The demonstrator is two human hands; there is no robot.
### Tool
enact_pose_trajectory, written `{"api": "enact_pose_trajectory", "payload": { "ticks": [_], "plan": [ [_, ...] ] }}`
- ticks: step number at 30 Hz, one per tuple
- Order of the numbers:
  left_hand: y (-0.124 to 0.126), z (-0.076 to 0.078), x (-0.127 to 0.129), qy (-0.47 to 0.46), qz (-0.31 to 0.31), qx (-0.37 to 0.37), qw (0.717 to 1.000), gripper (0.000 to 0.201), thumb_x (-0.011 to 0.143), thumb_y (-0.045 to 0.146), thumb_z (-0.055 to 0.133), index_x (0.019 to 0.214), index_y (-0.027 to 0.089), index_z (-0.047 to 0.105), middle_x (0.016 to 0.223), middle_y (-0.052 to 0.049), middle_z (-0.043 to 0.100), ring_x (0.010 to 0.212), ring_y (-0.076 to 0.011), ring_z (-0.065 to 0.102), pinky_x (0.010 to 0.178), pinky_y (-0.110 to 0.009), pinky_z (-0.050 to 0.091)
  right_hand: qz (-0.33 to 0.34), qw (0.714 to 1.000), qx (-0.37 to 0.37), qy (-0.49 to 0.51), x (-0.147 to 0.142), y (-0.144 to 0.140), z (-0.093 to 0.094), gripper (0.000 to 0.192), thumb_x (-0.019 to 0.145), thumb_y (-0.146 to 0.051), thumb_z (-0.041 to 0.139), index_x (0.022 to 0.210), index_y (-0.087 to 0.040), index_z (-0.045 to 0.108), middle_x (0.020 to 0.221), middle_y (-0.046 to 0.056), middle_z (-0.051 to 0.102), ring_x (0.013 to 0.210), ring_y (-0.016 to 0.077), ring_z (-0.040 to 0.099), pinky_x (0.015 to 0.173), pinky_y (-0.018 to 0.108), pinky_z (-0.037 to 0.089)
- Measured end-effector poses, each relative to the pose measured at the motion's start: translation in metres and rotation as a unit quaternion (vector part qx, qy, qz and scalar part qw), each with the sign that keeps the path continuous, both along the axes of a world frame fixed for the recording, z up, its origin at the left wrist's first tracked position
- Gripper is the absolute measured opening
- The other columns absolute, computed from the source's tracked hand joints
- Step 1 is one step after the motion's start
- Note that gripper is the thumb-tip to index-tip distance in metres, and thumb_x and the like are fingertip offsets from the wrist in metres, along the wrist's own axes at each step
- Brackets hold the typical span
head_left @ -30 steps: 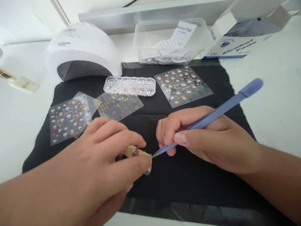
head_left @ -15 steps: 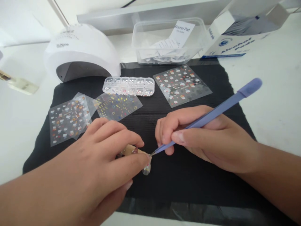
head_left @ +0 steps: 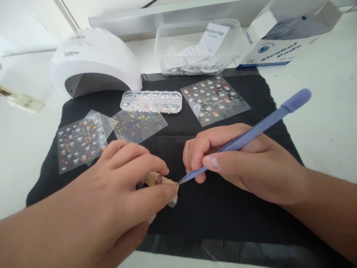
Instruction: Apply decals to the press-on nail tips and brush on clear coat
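Observation:
My left hand [head_left: 131,186] is closed around a tan, wooden-looking nail holder [head_left: 152,178], which my fingers largely cover. A glossy dark red false nail [head_left: 158,179] shows on it between finger and thumb. Just below my thumb tip sticks out a clear, decorated false nail [head_left: 173,201]. Held like a pen, slim lilac tweezers [head_left: 248,138] slant down from my right hand [head_left: 231,163]. Their metal points touch, or nearly touch, the holder beside my left thumb; anything pinched there is too small to make out.
On the black mat [head_left: 217,219] lie sticker sheets [head_left: 214,100] and a clear rhinestone case [head_left: 152,101]. Behind stand a white nail lamp [head_left: 97,56], a plastic tub [head_left: 167,41] of alcohol pads and their box [head_left: 267,52]. A small bottle [head_left: 26,102] is at far left.
The whole view has shifted very slightly. Both hands keep their grips, and the tweezer points stay at the holder by my left thumb.

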State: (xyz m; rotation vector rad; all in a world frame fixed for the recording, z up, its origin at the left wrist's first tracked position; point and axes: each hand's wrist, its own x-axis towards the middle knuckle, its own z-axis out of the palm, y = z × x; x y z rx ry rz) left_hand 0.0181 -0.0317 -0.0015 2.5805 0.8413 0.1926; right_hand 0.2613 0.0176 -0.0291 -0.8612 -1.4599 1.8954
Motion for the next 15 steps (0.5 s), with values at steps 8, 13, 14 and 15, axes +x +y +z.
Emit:
{"api": "enact_pose_trajectory", "payload": {
  "ticks": [8,13,14,15],
  "plan": [
    [-0.001,0.000,0.001,-0.001,0.001,0.006,1.000,0.031,0.089,0.007,0.052,0.114,0.023,0.061,0.124,-0.006,0.060,0.113,-0.0277,0.052,0.094,-0.049,0.037,-0.023,0.999,-0.019,0.045,0.001,0.003,-0.005,0.012,0.076,-0.013,0.063,0.069,-0.014,0.072,0.058,0.002,0.065,0.060,0.0153,0.062,0.057,0.028,0.048],
    [-0.003,0.001,0.000,-0.001,0.011,0.016,1.000,0.033,0.091,0.010,0.053,0.120,0.023,0.062,0.122,-0.007,0.061,0.116,-0.0293,0.051,0.095,-0.051,0.037,-0.078,0.988,-0.027,0.131,0.003,0.009,-0.011,0.014,0.081,-0.019,0.066,0.069,-0.017,0.072,0.055,0.001,0.065,0.058,0.0156,0.062,0.063,0.032,0.050],
    [-0.003,0.001,0.000,-0.002,0.013,0.018,1.000,0.034,0.092,0.010,0.052,0.121,0.023,0.062,0.122,-0.008,0.060,0.117,-0.0297,0.050,0.095,-0.051,0.037,-0.091,0.985,-0.023,0.144,0.003,0.010,-0.012,0.014,0.082,-0.020,0.066,0.069,-0.017,0.072,0.056,0.000,0.066,0.058,0.0152,0.063,0.065,0.032,0.051],
    [-0.004,0.001,0.001,-0.002,0.016,0.020,1.000,0.034,0.092,0.010,0.052,0.122,0.023,0.062,0.122,-0.008,0.060,0.118,-0.0299,0.050,0.095,-0.052,0.037,-0.103,0.982,-0.018,0.157,0.003,0.011,-0.013,0.015,0.083,-0.021,0.066,0.069,-0.017,0.072,0.055,0.000,0.066,0.058,0.0149,0.063,0.066,0.031,0.051]
  ]
}}
